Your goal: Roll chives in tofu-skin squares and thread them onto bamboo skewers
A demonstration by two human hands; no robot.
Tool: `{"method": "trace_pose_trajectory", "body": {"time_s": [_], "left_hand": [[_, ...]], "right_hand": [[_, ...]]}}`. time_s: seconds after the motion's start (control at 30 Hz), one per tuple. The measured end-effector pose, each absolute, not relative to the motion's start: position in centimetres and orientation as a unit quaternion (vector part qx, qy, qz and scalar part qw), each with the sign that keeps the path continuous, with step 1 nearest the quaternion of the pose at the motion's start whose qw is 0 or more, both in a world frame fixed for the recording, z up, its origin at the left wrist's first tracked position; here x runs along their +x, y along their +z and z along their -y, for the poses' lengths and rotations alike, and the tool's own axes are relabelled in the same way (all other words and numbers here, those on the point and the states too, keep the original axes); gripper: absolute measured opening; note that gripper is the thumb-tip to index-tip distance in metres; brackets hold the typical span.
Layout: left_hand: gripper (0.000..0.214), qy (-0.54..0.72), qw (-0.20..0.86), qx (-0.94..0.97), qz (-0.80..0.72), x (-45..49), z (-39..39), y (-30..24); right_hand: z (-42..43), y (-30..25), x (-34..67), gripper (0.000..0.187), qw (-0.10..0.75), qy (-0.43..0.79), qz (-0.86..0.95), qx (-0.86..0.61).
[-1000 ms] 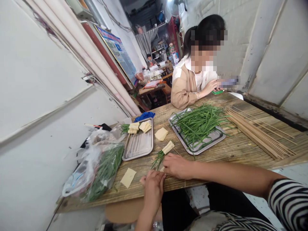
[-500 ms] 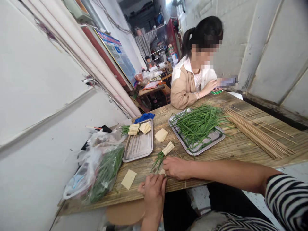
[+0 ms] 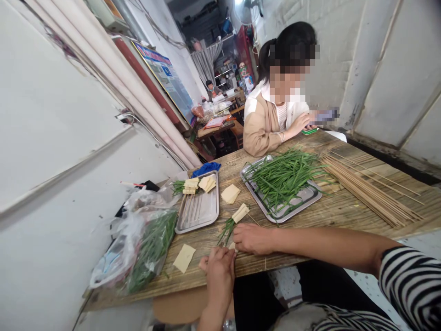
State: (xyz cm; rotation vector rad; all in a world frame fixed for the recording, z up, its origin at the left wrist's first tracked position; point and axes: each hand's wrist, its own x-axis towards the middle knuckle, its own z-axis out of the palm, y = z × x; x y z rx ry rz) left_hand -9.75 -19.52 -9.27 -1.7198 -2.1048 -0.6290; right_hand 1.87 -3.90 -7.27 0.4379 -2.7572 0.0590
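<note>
- Clamps left grip (image 3: 219, 264) and right grip (image 3: 253, 238) on a sheet (image 3: 232, 247), likely steadying both sides.
- Has chives (image 3: 285, 177) beyond right grip, probably for easy reach.

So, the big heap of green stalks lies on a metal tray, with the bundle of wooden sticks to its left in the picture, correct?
Only the side is wrong: the big heap of green stalks lies on a metal tray, but the head view shows the wooden sticks to its right.
</note>
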Motion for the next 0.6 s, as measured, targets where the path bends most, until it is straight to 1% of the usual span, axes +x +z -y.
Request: {"method": "trace_pose_trajectory", "body": {"time_s": [0.17,0.27,0.4,0.6], "left_hand": [[0.015,-0.21,0.226,-0.604,0.734,-9.8,19.9,-10.3],[0.019,-0.213,0.217,-0.622,0.722,-9.9,20.0,-10.6],[0.023,-0.218,0.222,-0.616,0.724,-9.3,19.8,-9.8],[0.024,-0.241,0.205,-0.602,0.733,-8.9,19.4,-8.4]], "right_hand": [[3.9,-6.8,1.3,0.016,0.17,0.019,0.971,0.165],[4.0,-6.5,1.0,0.016,0.155,0.024,0.975,0.158],[3.7,-6.3,0.8,0.018,0.122,0.032,0.982,0.142],[3.3,-6.4,1.0,0.015,0.154,0.008,0.975,0.16]]}}
